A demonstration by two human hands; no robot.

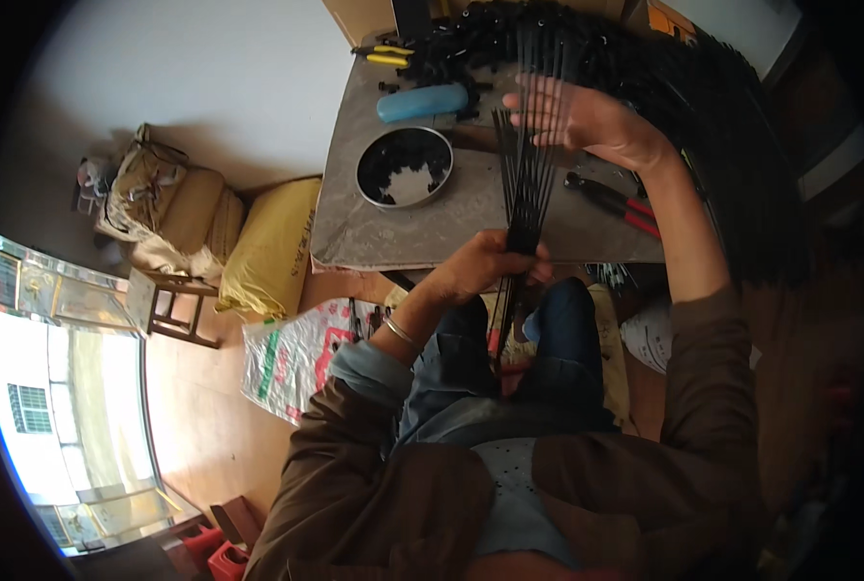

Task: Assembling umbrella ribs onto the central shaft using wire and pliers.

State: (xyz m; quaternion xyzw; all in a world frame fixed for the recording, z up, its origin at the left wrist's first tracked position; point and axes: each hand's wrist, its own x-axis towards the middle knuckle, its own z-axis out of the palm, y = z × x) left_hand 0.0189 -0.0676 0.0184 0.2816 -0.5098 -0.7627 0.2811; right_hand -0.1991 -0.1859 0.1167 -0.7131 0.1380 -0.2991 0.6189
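Note:
My left hand is closed round the middle of a bundle of thin black rods, held upright over the table's front edge. The rods fan out a little toward their far ends, and their lower ends reach down between my knees. My right hand is open at the far part of the bundle, its fingers stretched out flat and partly covered by the rods. Whether its fingers touch them I cannot tell. To the left of the bundle stands a metal bowl with small black parts in it. Red-handled pliers lie below my right wrist.
On the grey table lie a blue oblong case and yellow-handled pliers. Black parts are heaped at the back; long black rods fill the right. A yellow sack and a plastic bag are at left.

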